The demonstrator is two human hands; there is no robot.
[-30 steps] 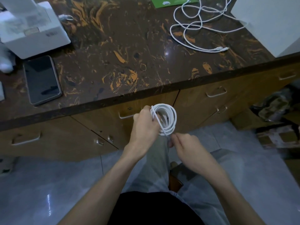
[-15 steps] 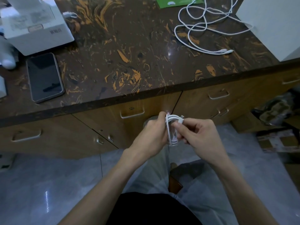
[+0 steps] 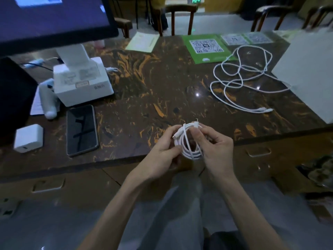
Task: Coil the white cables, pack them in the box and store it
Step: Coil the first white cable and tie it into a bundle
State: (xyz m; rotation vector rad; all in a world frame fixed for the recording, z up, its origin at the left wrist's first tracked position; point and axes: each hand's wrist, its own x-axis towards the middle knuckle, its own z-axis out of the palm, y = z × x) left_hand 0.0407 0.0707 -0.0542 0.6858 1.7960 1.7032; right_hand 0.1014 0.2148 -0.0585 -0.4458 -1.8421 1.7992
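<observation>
Hands meet at the centre of the frame: the left hand point(image 3: 164, 150) and the right hand point(image 3: 215, 147) both grip a coiled white cable point(image 3: 190, 141) over the near edge of the desk point(image 3: 153, 91). Upper right lies a loose white cable point(image 3: 241, 80) beside a white box point(image 3: 310, 76). A phone point(image 3: 82, 129) rests at left.

Single head-worn view looks forward and down; countertop point(image 3: 162, 83) near.
</observation>
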